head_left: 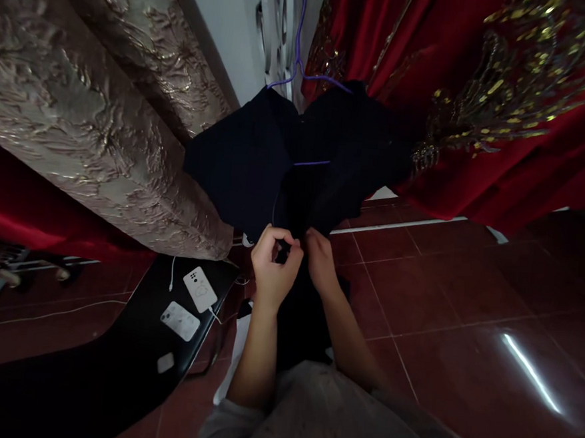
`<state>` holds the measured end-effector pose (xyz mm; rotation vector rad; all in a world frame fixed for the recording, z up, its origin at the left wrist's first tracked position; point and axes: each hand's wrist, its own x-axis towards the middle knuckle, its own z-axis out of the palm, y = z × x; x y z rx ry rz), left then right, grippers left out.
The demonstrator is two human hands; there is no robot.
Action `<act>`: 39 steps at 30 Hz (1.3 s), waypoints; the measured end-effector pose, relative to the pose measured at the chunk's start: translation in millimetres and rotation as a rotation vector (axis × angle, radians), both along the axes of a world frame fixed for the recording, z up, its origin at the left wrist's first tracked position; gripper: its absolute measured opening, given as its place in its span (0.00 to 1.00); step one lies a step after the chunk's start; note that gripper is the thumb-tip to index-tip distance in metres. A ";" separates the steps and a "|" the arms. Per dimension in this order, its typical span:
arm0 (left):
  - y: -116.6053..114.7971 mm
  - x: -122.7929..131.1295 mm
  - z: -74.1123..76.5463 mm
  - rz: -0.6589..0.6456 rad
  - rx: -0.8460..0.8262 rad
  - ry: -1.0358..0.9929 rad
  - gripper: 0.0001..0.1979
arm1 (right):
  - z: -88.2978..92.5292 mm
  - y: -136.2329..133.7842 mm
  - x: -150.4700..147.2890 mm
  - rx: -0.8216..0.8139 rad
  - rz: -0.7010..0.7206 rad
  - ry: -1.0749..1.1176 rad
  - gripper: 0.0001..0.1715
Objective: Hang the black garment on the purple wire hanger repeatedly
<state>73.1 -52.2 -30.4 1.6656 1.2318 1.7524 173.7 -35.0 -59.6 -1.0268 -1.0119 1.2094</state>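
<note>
A dark navy garment [241,155] with an open front hangs on a purple hanger [298,62] in front of me. At its lower front edge, my left hand [274,261] has thumb and fingertips pinched together on the cloth. Beside it, almost touching, my right hand [320,257] has its fingers closed at the other front edge of the garment. The fingertips of the right hand are partly hidden, and the dark cloth makes small details hard to see.
Red cloth with gold sequins [479,125] hangs at the right. A textured beige curtain [104,119] hangs at the left. On a black surface [113,353] lie a white phone [200,288] with a cable, another pale phone [180,321] and a small white case [165,363]. A white rail [407,225] runs along the tiled floor.
</note>
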 end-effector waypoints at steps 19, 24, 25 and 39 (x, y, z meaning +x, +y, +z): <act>0.7 -3.9 -5.4 -0.052 -0.031 -0.261 0.10 | 13.6 -7.6 2.1 0.055 0.067 0.064 0.23; 11.3 -7.7 -23.3 -0.207 -0.196 -0.372 0.22 | 8.5 -4.7 5.3 0.059 -0.054 0.118 0.20; 13.6 -7.9 -27.6 -0.233 -0.231 -0.325 0.20 | 7.9 -4.2 5.4 0.058 -0.029 0.103 0.18; 45.8 13.5 -66.2 -0.087 -0.213 -0.095 0.05 | 99.7 61.4 25.1 0.275 -0.076 -0.016 0.24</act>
